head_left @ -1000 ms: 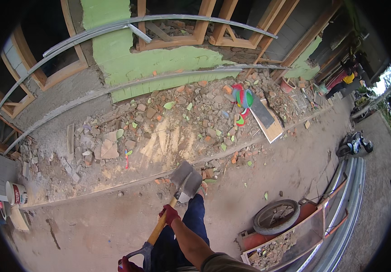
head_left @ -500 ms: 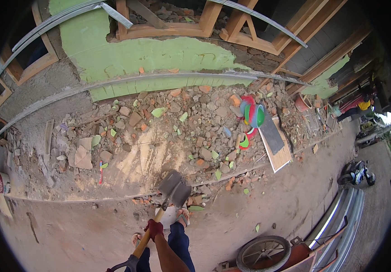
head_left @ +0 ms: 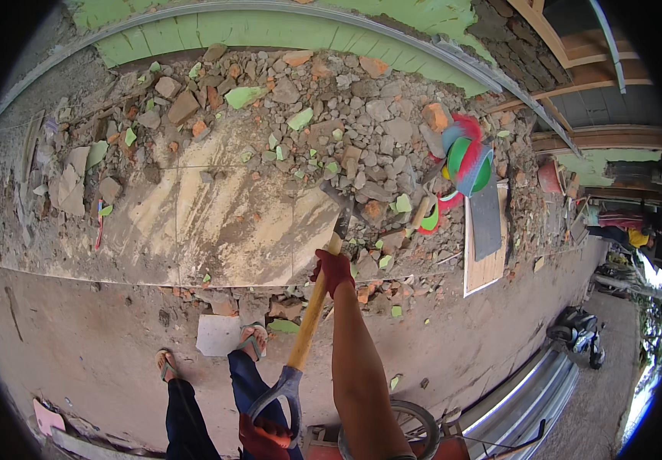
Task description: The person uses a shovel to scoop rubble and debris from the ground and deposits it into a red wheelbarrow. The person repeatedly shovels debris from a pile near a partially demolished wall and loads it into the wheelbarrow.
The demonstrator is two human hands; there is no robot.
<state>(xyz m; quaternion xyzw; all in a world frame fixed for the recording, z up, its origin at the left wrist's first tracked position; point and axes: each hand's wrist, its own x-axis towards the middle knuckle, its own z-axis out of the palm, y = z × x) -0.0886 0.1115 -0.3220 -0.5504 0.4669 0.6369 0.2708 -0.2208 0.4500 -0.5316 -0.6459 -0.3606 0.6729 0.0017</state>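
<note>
My right hand (head_left: 335, 272), in a dark red glove, is closed around the wooden shaft of a shovel (head_left: 312, 322), low down near the blade. My left hand (head_left: 262, 441), also gloved in red, is at the shovel's dark D-shaped handle, closed on its grip at the lower edge of the picture. The shovel points away from me and its blade lies at the edge of a heap of rubble (head_left: 377, 146); most of the blade is hard to make out among the pieces. Beside it, on the left, lies a dusty tiled floor (head_left: 223, 222) with cream patches.
Red, green and blue round plastic things (head_left: 469, 165) lie on the rubble at right, near a board (head_left: 480, 268). A green wall (head_left: 216, 34) stands behind. A wheel (head_left: 408, 425), metal sheets (head_left: 519, 399) and a motorcycle (head_left: 576, 333) are at lower right. Another person (head_left: 634, 236) is far right.
The shovel has swung forward, its blade going from above the ledge's edge to the rubble. My right arm has stretched out with it, and the view has shifted.
</note>
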